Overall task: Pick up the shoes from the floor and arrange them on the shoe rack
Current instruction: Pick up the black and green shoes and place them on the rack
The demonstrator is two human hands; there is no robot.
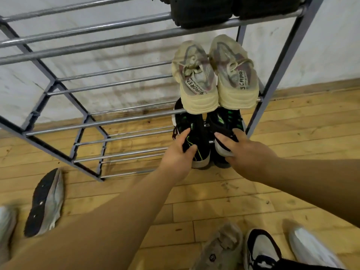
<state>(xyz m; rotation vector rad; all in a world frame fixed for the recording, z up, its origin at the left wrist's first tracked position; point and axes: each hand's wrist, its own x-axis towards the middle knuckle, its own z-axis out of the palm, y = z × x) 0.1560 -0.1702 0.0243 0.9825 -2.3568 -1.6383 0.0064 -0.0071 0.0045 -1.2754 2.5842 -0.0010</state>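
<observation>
We are looking at what seems to be a home entryway or hallway, though the tight view is keeping us from being sure. A grey metal shoe rack (pixel 81 117) with bare rod shelves is filling the upper half of the frame, standing against a scuffed, stained white wall (pixel 331 45). Worn cream sneakers (pixel 214 75) are sitting on a middle shelf at centre right, and dark shoes (pixel 224 10) are resting on the top shelf. Wood-plank flooring (pixel 214 191) is running across the lower half, and loose shoes are lying scattered on it at lower left (pixel 45 203) and lower right (pixel 261 248).
</observation>
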